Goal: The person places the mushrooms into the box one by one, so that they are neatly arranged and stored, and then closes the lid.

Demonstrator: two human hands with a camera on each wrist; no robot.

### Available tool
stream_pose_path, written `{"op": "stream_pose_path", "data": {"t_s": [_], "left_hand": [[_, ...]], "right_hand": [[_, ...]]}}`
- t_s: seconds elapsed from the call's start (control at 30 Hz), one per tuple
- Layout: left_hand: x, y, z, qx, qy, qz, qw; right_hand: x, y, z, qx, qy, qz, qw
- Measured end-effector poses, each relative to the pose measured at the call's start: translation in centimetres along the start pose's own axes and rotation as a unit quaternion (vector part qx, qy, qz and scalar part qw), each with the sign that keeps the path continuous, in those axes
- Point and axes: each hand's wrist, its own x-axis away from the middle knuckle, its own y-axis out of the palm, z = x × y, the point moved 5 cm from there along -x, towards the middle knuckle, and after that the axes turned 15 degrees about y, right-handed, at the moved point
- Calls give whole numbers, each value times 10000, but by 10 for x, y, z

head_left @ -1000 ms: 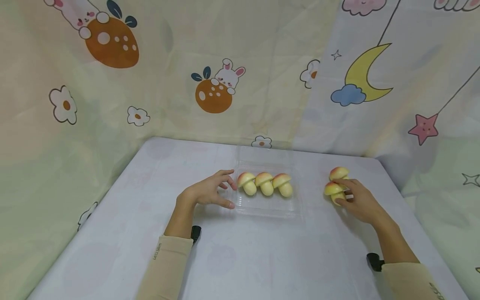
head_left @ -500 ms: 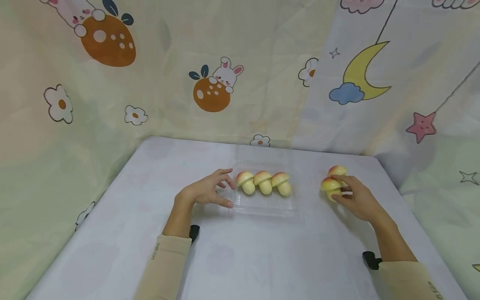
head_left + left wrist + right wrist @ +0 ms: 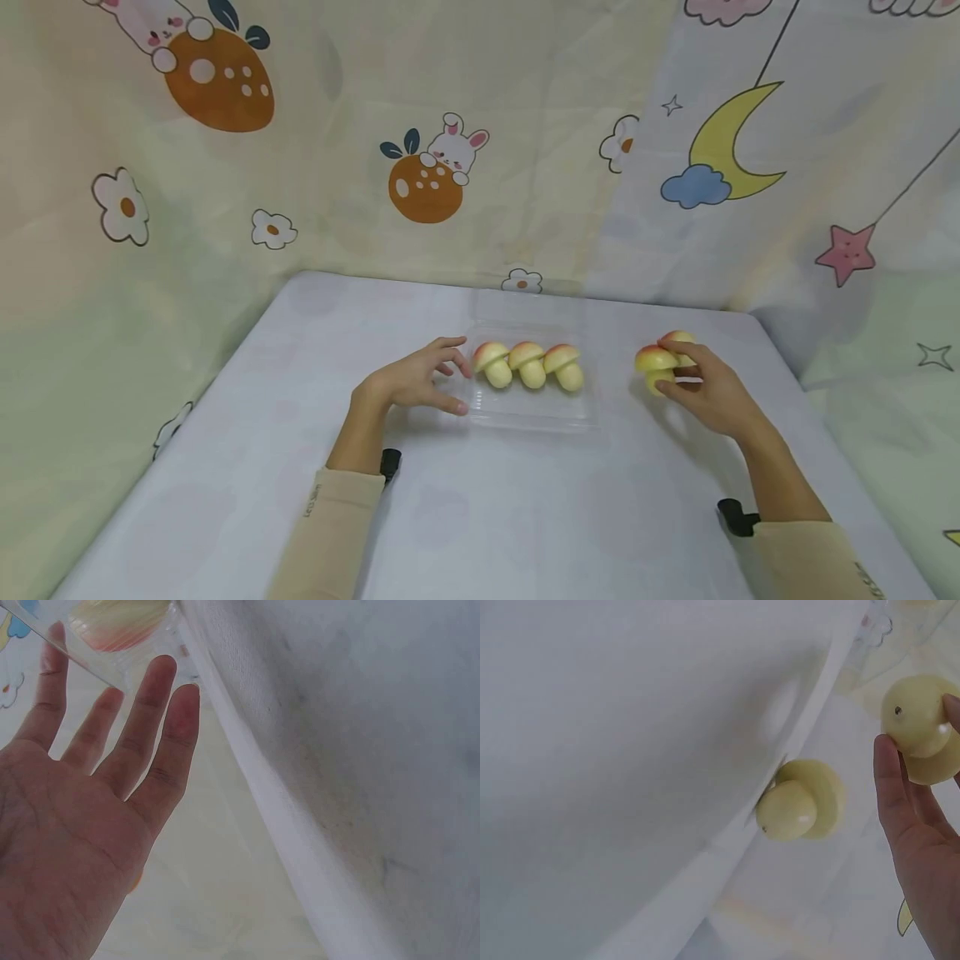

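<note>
My right hand pinches a yellow toy mushroom with a reddish-topped cap between thumb and fingers, raised over the table's right side. Just behind it, partly hidden by the fingers, a second toy mushroom lies on the table; the right wrist view shows this loose mushroom apart from the held one. Three more mushrooms lie in a row inside a clear plastic box. Beside the box's left wall is my left hand, fingers spread and loosely bent, fingertips right at the edge, holding nothing.
The box's clear lid stands raised at its back. A white cloth covers the table. Behind the table hangs a printed curtain with rabbits, flowers and a moon.
My right hand has lifted the mushroom off the table and moved it slightly left and up, away from the one behind. The left hand has stayed by the box.
</note>
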Motion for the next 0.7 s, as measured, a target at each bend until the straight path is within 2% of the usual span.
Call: {"op": "stream_pose_path", "data": {"t_s": [0.47, 0.7], "left_hand": [[0, 1, -1, -50, -74, 0, 10000], [0, 0, 2, -31, -13, -17, 10000]], "right_hand": [[-5, 4, -18, -97, -228, 140, 9996], [-4, 6, -32, -465, -291, 7, 9985]]}}
